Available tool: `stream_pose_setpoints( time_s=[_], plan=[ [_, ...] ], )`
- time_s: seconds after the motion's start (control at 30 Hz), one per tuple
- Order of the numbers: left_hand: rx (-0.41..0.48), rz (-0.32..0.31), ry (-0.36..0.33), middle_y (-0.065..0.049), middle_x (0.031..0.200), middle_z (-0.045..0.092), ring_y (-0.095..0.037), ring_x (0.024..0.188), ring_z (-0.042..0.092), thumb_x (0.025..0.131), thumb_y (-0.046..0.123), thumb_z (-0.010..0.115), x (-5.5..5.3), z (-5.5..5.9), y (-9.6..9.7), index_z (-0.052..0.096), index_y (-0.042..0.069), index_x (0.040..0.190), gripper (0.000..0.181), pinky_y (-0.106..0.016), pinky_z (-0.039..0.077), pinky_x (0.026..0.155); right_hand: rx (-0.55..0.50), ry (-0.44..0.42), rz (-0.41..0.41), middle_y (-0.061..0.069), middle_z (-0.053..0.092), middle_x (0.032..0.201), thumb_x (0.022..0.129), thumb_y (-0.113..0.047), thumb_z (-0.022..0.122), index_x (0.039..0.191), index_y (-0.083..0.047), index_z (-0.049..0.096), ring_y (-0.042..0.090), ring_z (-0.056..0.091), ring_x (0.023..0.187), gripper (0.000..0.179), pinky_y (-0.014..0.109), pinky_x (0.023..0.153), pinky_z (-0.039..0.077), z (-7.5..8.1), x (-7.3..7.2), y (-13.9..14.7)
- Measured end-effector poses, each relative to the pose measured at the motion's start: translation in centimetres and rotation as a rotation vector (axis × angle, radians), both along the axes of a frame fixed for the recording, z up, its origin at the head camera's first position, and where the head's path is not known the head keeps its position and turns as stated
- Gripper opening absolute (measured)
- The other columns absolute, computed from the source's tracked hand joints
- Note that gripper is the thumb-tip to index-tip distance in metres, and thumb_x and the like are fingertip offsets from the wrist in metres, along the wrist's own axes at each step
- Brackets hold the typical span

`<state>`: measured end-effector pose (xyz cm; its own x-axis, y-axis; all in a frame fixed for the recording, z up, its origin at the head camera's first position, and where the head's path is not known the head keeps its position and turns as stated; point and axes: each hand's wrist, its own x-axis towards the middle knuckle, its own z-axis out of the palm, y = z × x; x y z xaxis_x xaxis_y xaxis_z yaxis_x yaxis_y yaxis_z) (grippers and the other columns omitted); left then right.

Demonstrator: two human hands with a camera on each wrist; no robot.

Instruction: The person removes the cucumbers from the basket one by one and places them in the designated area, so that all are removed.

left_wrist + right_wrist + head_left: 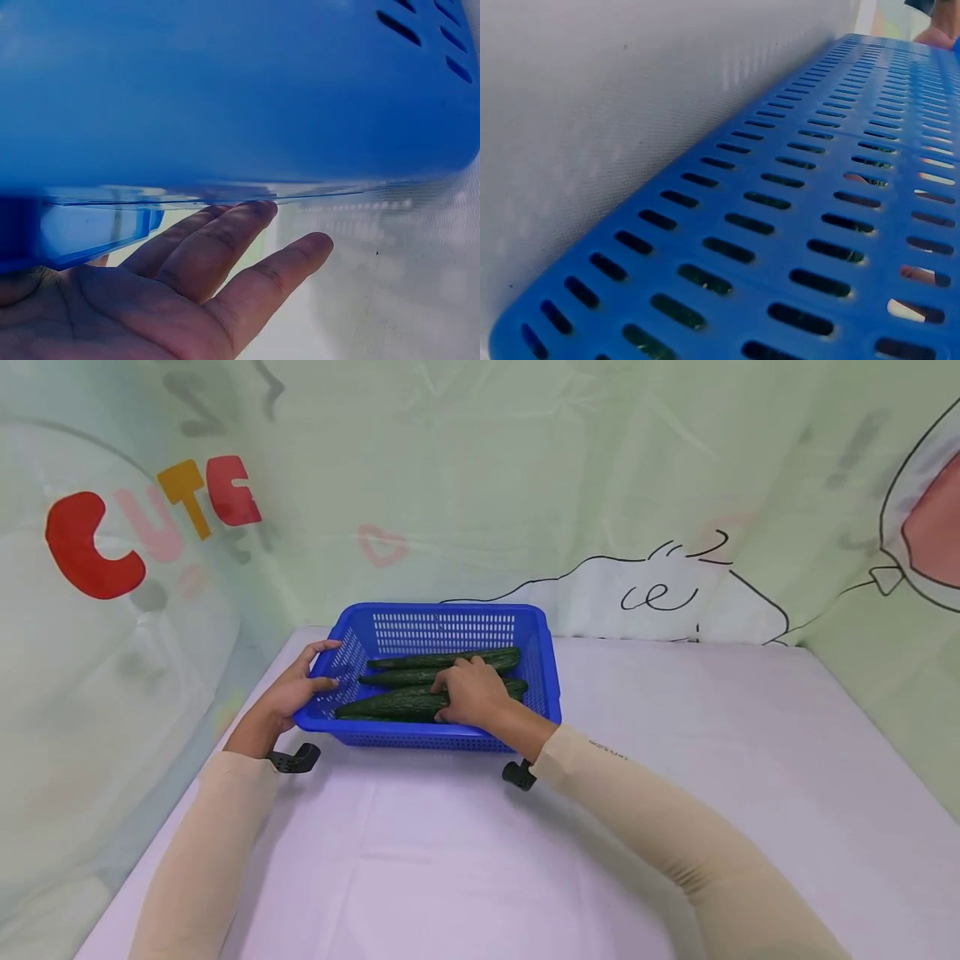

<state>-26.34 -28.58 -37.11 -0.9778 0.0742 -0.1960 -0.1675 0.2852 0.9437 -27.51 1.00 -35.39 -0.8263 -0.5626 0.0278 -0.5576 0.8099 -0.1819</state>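
A blue plastic basket [442, 739] with slotted walls stands near the back of the table, with three dark green cucumbers lying side by side in it. My left hand [294, 689] holds the basket's left rim, its thumb reaching over the edge. In the left wrist view, the fingers [259, 281] extend beside the rim. Reaching over the front wall, my right hand [474, 693] grips the nearest cucumber [390, 703], thumb on the near side and fingers across its top. Behind it lie the middle cucumber [401, 677] and the far cucumber [420, 660]. The basket wall [780, 202] hides the right hand's grip in the right wrist view.
A pale cloth covers the table [465, 852]. Close behind the basket hangs a printed curtain [525, 485], which also closes off the left side. Black wrist mounts [296, 758] sit under both wrists, near the basket's front.
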Motion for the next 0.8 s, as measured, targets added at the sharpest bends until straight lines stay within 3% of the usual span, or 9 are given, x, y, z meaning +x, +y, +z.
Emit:
stream_pose_setpoints(
  time_s=[0.37, 0.6, 0.8],
  plan=[
    [0.010, -0.003, -0.007, -0.023, 0.161, 0.012, -0.052, 0.135, 0.037, 0.097, 0.003, 0.047, 0.13, 0.02, -0.05, 0.023, 0.037, 0.148, 0.065, -0.057, 0.052, 0.092, -0.008, -0.030, 0.016, 0.009, 0.066, 0.126, 0.084, -0.032, 0.077, 0.122, -0.018, 0.069, 0.034, 0.055, 0.119, 0.042, 0.051, 0.105, 0.043, -0.01, -0.02, -0.17],
    [0.029, 0.004, -0.011, -0.023, 0.161, 0.012, -0.053, 0.136, 0.036, 0.097, 0.003, 0.047, 0.06, -0.07, -0.10, 0.023, 0.036, 0.149, 0.067, -0.062, 0.047, 0.096, -0.051, -0.131, 0.039, 0.008, 0.069, 0.123, 0.088, -0.025, 0.073, 0.127, -0.010, 0.063, 0.030, 0.061, 0.119, 0.043, 0.054, 0.114, 0.034, 0.09, -0.27, -0.36],
    [0.027, 0.002, -0.008, -0.024, 0.160, 0.014, -0.052, 0.135, 0.037, 0.096, 0.002, 0.047, 0.11, -0.04, -0.10, 0.025, 0.037, 0.146, 0.065, -0.059, 0.049, 0.094, -0.069, -0.176, 0.047, 0.008, 0.067, 0.125, 0.092, -0.024, 0.069, 0.130, -0.009, 0.059, 0.029, 0.061, 0.118, 0.042, 0.059, 0.114, 0.031, 0.06, -0.38, -0.31]
  ],
)
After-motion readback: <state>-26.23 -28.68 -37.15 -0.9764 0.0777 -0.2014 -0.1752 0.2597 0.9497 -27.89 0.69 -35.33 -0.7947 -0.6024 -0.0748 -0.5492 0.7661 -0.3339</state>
